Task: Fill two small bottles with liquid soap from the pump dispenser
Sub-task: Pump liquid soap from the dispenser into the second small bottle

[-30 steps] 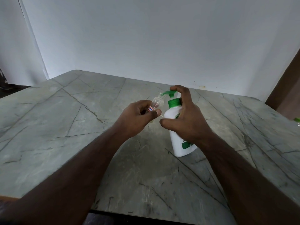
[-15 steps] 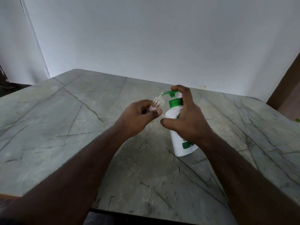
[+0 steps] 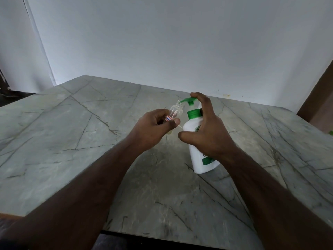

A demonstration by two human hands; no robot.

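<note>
A white pump dispenser (image 3: pixel 197 159) with a green collar and green pump head (image 3: pixel 188 100) stands on the marble table (image 3: pixel 72 141). My right hand (image 3: pixel 207 130) wraps its upper body, forefinger on top of the pump head. My left hand (image 3: pixel 153 129) holds a small clear bottle (image 3: pixel 175 112) with a red and blue label, tilted, its open mouth right at the green spout. The pump head sits raised on its stem. A pale bit of liquid shows at the small bottle's base below my thumb. A second small bottle is not in sight.
A white wall runs behind the table. A brown panel (image 3: pixel 319 98) stands at the right edge, and a small green thing (image 3: pixel 330 132) pokes in at the far right. The table's near edge (image 3: pixel 162 235) lies between my forearms.
The pump head has risen on its stem under my right forefinger. My left hand keeps the small bottle at the spout, almost unmoved.
</note>
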